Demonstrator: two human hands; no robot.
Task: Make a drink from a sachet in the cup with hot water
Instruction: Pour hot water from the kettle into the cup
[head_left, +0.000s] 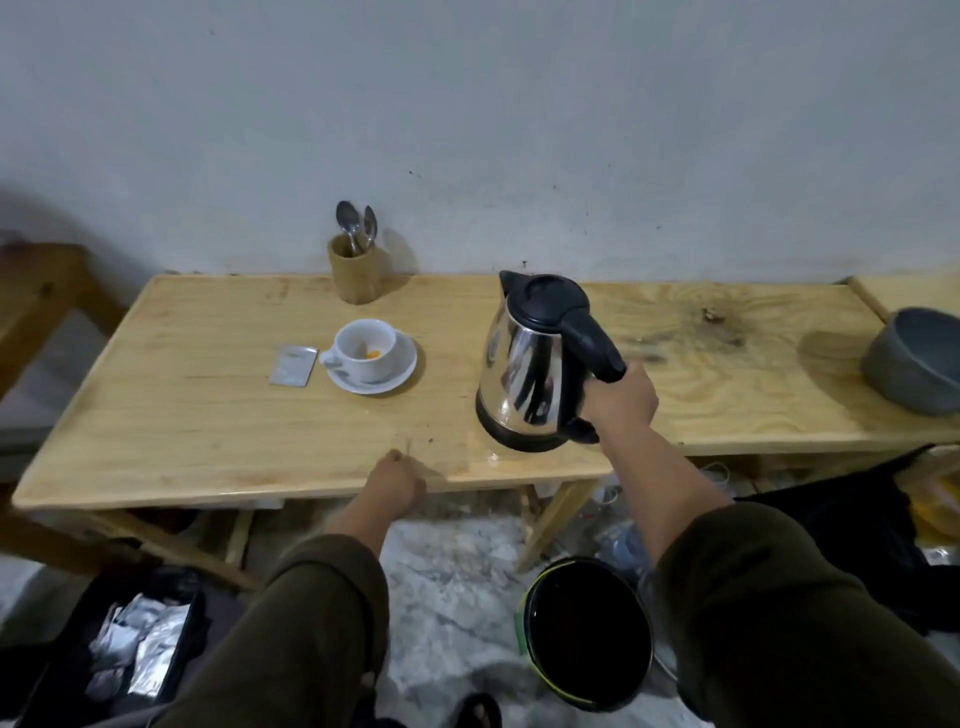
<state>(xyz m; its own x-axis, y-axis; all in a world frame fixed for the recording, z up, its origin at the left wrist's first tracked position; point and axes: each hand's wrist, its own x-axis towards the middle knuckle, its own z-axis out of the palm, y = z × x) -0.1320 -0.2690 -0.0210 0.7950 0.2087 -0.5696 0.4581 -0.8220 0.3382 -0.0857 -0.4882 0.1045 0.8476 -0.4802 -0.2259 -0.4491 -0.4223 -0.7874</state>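
Note:
A white cup (365, 349) stands on a white saucer (400, 371) on the wooden table (208, 405), with orange powder at its bottom. A silver sachet (293, 365) lies flat just left of the saucer. To the right stands a steel kettle (524, 374) with a black lid and handle, spout pointing toward the cup. My right hand (621, 397) grips the kettle's handle. My left hand (392, 480) rests in a loose fist on the table's front edge, holding nothing.
A wooden holder (356, 273) with two spoons stands at the back by the wall. A grey bowl (917, 361) sits at the far right. Below the table are a black bin (587, 631) and a box of silver wrappers (137, 647).

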